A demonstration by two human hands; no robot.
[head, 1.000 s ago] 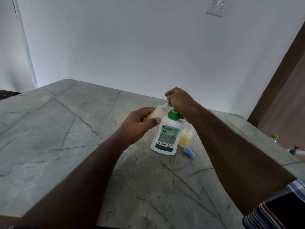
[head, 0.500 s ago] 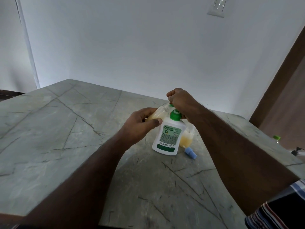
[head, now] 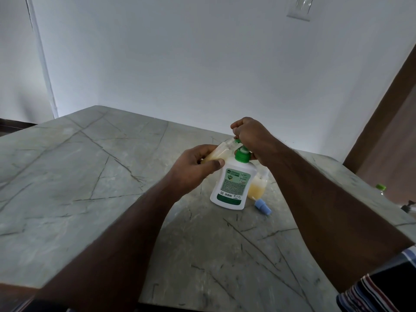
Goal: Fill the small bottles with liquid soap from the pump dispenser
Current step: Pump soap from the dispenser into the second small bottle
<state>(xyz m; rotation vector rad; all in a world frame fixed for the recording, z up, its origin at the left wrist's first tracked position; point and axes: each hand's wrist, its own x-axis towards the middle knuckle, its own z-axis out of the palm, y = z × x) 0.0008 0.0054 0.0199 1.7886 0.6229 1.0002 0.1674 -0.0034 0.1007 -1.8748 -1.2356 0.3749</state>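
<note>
A white pump dispenser [head: 233, 184] with a green collar and green label stands on the grey marble table [head: 78, 176]. My right hand [head: 252, 137] is curled over its green pump head, fingers gripping it. My left hand [head: 194, 168] holds a small clear bottle [head: 221, 149], partly filled with yellowish soap, tilted with its mouth up at the pump's nozzle. A second small bottle [head: 257, 188] with yellow soap stands just behind the dispenser on the right. A light blue cap [head: 262, 206] lies on the table beside it.
A white wall rises close behind the table's far edge. A brown door frame [head: 382, 104] runs along the right. A green-capped item [head: 380, 188] and a dark object [head: 408, 204] show at the table's right edge. A wall switch plate [head: 300, 7] sits high up.
Both hands stay on the pump head and the small bottle. The view has shifted slightly; nothing else has visibly moved.
</note>
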